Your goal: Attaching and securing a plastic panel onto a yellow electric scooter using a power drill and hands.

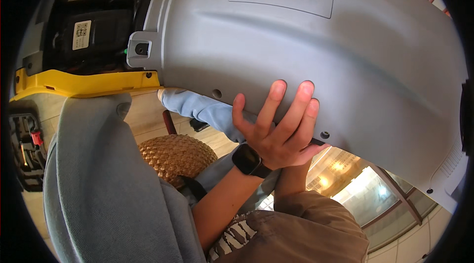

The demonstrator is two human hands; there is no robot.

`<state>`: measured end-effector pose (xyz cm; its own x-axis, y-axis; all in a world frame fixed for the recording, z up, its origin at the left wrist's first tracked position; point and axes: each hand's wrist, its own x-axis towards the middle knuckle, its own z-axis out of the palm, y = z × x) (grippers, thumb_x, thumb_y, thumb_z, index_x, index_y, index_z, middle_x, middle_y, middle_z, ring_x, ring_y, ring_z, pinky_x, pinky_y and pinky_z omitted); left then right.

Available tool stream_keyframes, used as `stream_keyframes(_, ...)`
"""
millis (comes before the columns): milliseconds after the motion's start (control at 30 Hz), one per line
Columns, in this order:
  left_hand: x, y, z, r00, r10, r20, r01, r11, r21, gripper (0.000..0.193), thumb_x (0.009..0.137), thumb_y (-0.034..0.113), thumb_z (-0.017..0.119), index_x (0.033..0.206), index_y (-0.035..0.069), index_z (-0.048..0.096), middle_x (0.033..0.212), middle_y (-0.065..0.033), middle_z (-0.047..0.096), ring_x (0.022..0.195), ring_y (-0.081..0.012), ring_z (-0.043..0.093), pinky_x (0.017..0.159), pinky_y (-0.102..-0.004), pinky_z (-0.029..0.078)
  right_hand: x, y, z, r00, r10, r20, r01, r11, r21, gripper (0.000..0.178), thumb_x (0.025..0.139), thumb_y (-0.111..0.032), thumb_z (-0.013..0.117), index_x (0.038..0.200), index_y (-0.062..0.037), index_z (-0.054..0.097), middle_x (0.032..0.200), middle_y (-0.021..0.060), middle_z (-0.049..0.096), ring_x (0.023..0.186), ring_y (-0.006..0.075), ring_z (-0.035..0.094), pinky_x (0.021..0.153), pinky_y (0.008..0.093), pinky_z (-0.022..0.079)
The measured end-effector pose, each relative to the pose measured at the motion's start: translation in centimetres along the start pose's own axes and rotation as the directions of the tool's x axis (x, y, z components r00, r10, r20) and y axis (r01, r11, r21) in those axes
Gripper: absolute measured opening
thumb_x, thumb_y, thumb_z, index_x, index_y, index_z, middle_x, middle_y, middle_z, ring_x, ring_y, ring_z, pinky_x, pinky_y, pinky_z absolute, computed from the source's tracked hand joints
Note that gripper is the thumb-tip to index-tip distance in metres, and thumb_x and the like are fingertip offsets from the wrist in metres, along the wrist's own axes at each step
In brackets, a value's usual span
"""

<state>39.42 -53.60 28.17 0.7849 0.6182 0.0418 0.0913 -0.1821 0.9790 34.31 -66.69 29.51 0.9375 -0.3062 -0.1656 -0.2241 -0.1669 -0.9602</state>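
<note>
A large grey moulded plastic shell [306,51] spans the upper view, with screw holes along its lower edge. My left hand [281,127], a dark watch on its wrist, lies against the shell near that edge. Its fingers are spread over the surface, and the thumb is at the rim. My right forearm [292,181] rises from a brown sleeve behind the left wrist; the right hand is hidden behind the left hand and the shell. At the shell's left end are a yellow trim strip [89,83] and a black inner section [98,36] bearing a white label.
Blue-grey trouser legs [108,179] fill the lower left, under the yellow strip. A woven straw-coloured round seat or cushion [177,157] shows between them. On the floor at far left lies a dark tool case [27,149] with a red part. A glass panel with brown frames [380,199] reflects light at right.
</note>
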Motion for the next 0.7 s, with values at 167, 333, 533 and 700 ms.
stream_keyframes(167, -0.2, 0.2, 0.0, 1.000, -0.008, 0.020, 0.009, 0.999, -0.034, 0.054, 0.097, 0.060, 0.040, 0.122, 0.017, 0.060, 0.133, -0.0021, 0.063, 0.131, -0.0286, 0.050, 0.109, -0.0678, 0.017, 0.8, -0.6, -0.4, 1.000, 0.009, 0.007, -0.009, 1.000, 0.001, 0.085, 0.082, -0.067, 0.062, 0.141, -0.0084, 0.046, 0.137, 0.0067, 0.053, 0.128, 0.0239, 0.049, 0.105, 0.0431, 0.042)
stream_keyframes(333, 0.2, 0.3, -0.9, 0.996, 0.000, 0.095, 0.004, 0.999, -0.038, 0.065, 0.087, 0.065, 0.053, 0.129, 0.015, 0.055, 0.141, -0.0068, 0.056, 0.136, -0.0306, 0.042, 0.112, -0.0645, 0.012, 2.3, -1.0, -0.8, 0.999, 0.021, 0.037, -0.021, 1.000, 0.021, 0.088, 0.080, -0.070, 0.064, 0.142, -0.0087, 0.046, 0.138, 0.0065, 0.053, 0.129, 0.0241, 0.049, 0.105, 0.0436, 0.043)
stream_keyframes(533, 0.1, -0.3, -3.5, 0.965, -0.156, 0.213, 0.215, 0.932, -0.292, 0.068, 0.072, 0.030, 0.074, 0.130, 0.003, 0.050, 0.143, -0.0175, 0.049, 0.135, -0.0362, 0.040, 0.113, -0.0564, 0.022, 4.7, -1.2, -0.9, 0.997, 0.012, 0.074, -0.019, 0.996, 0.085, 0.093, 0.078, -0.072, 0.067, 0.142, -0.0091, 0.046, 0.139, 0.0063, 0.052, 0.130, 0.0244, 0.049, 0.105, 0.0442, 0.043)
stream_keyframes(700, 0.6, -5.1, -4.9, 0.886, -0.446, -0.128, 0.445, 0.895, -0.039, 0.052, 0.085, 0.012, 0.070, 0.130, 0.001, 0.047, 0.127, -0.0155, 0.053, 0.119, -0.0300, 0.051, 0.105, -0.0462, 0.037, 5.2, -1.3, -0.5, 0.986, 0.021, 0.163, -0.046, 0.987, 0.152, 0.097, 0.075, -0.074, 0.069, 0.142, -0.0087, 0.046, 0.141, 0.0060, 0.051, 0.133, 0.0251, 0.047, 0.109, 0.0459, 0.040)
